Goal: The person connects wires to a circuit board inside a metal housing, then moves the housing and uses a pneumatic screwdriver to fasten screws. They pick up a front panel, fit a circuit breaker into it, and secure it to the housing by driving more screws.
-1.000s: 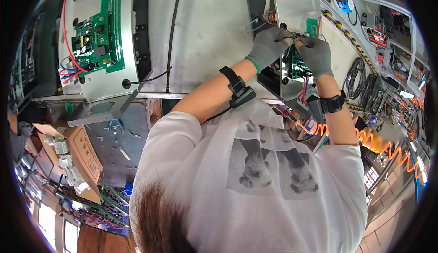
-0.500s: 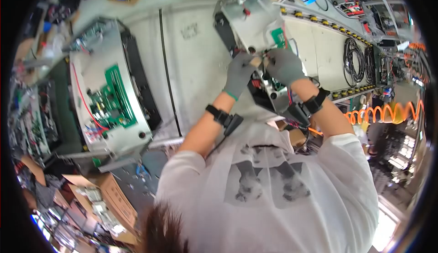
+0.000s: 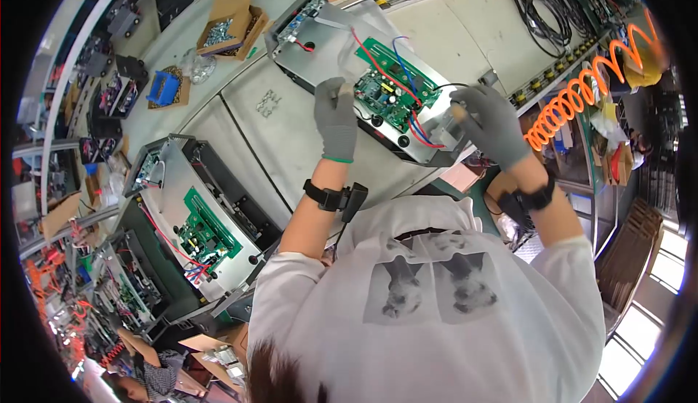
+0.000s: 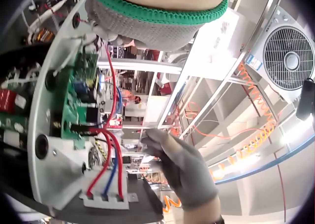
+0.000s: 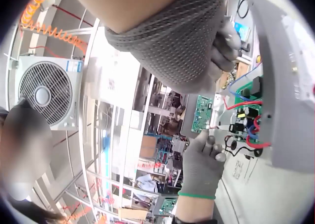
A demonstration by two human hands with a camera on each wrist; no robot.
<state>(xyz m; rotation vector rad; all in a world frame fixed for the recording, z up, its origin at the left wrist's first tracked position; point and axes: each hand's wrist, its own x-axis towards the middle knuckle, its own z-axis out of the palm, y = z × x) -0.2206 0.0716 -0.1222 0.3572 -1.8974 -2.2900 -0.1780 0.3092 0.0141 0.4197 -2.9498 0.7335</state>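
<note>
A metal chassis (image 3: 327,61) carries a green circuit board (image 3: 385,86) with red and blue wires (image 3: 418,116). My gloved left hand (image 3: 337,121) is at its near left edge, fingers bent, close to a short black wire (image 3: 363,118) from a grommet; I cannot tell whether they pinch it. Toward the right end, my gloved right hand (image 3: 494,126) hovers with loosely bent fingers beside a black cable (image 3: 452,85). In the left wrist view, nothing shows between that right hand's (image 4: 189,172) thumb and fingers. Below it, red and blue leads enter a white terminal block (image 4: 106,202).
A second chassis (image 3: 167,206) with a similar board stands at left. Boxes of small hardware (image 3: 225,28) and a blue bin (image 3: 164,88) sit at the back. Black cable coils (image 3: 542,14) lie far right; an orange coiled hose (image 3: 582,83) hangs at right.
Both hands were together over the chassis, fingers at its wires; now they are apart, one toward each end, leaving the board in full sight. The head view has swung round.
</note>
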